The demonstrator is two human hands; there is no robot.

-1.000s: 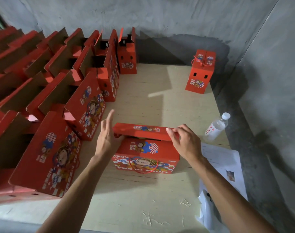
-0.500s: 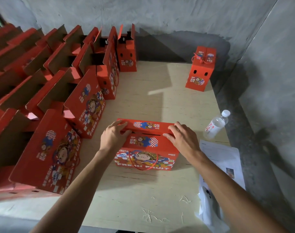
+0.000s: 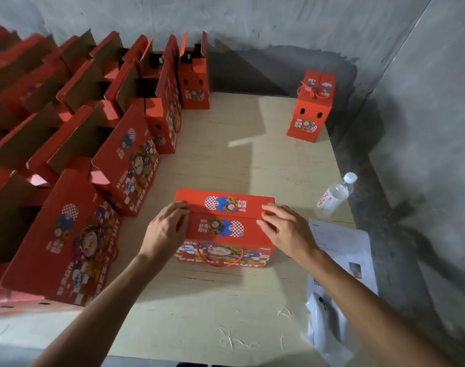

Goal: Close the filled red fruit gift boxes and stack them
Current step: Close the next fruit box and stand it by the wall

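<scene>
A red fruit gift box (image 3: pixel 223 229) stands on the plywood table (image 3: pixel 226 300) in front of me, both top flaps folded down flat. My left hand (image 3: pixel 167 229) rests on the box's left top edge, fingers curled over the seam of the flaps. My right hand (image 3: pixel 284 229) presses on the right end of the top with fingers nearly straight. A red cord handle hangs down the box's front face. One closed red box (image 3: pixel 310 107) stands upright at the far right by the wall.
Several open red boxes (image 3: pixel 93 154) with raised flaps fill the left side in rows. A plastic water bottle (image 3: pixel 336 194) lies at the right table edge. Paper sheets (image 3: pixel 342 247) and a white plastic bag (image 3: pixel 324 324) lie near my right forearm. Concrete walls close the back and right.
The far flap, raised a second ago, has been folded down flat onto the box. My left hand came in from the side onto the top's left edge; my right hand stayed on the right end.
</scene>
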